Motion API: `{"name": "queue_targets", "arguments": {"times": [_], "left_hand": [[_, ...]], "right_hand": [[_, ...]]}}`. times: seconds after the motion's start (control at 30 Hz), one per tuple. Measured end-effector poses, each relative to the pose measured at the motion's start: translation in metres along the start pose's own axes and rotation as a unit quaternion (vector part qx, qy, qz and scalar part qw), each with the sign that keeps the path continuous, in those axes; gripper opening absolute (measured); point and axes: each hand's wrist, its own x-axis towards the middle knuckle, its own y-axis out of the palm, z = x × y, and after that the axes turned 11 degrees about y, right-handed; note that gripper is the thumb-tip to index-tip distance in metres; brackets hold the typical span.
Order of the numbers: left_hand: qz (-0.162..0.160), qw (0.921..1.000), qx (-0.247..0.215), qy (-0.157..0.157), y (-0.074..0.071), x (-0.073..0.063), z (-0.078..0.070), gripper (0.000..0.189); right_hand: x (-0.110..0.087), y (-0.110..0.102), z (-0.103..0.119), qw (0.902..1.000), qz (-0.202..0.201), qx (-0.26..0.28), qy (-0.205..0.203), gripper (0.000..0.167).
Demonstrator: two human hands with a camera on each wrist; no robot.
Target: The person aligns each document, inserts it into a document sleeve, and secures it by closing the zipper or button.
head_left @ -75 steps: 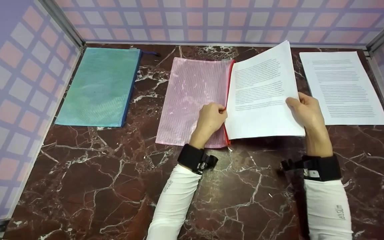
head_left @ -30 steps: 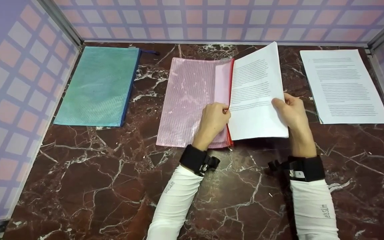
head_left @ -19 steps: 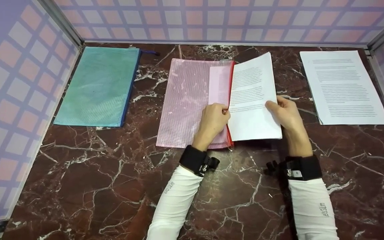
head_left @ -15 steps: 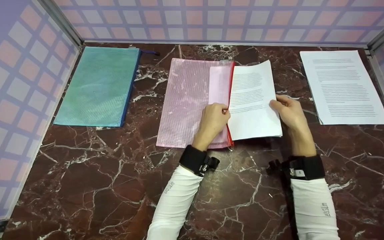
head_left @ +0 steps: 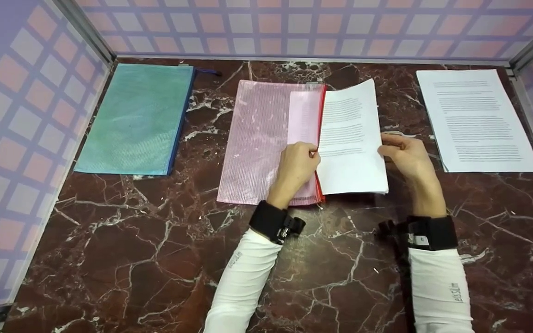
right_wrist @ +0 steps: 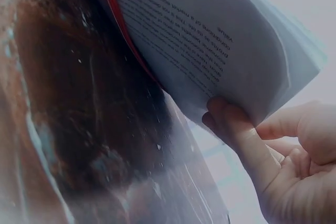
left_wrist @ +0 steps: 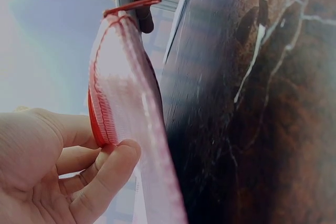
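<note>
A pink mesh zipper pouch (head_left: 257, 125) lies mid-table with its red zipper edge to the right. My left hand (head_left: 296, 164) pinches that red edge between thumb and fingers, holding the mouth lifted in the left wrist view. A stack of printed paper (head_left: 350, 138) is partly inside the pouch; its inserted strip shows pale through the mesh. The larger part sticks out on the right, its top sheets slightly curled. At the stack's right edge my right hand (head_left: 410, 155) holds it, fingers and thumb at the paper's edge (right_wrist: 236, 124) in the right wrist view.
A teal mesh pouch (head_left: 137, 120) with a blue zipper edge lies at the left. Another stack of printed paper (head_left: 474, 120) lies at the right. Checkered panels (head_left: 266, 32) stand along the back and sides of the dark marbled table (head_left: 155, 259).
The paper stack has slid left into the pouch, and more of it shows through the mesh. My right hand moved left with it, then slightly back right. My left hand stays nearly in place.
</note>
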Motion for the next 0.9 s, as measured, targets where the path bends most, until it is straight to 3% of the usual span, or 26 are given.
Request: {"name": "queue_targets", "arguments": {"times": [0.17, 0.9], "left_hand": [[0.001, 0.9999, 0.005, 0.013, 0.0, 0.0, -0.001, 0.019], [-0.001, 0.9999, 0.001, 0.017, 0.0, -0.001, -0.001, 0.021]], "right_hand": [[0.0, 0.009, 0.002, 1.0, 0.002, 0.0, -0.007, 0.051], [0.001, 0.051, 0.005, 0.9992, 0.013, 0.038, -0.009, 0.052]]}}
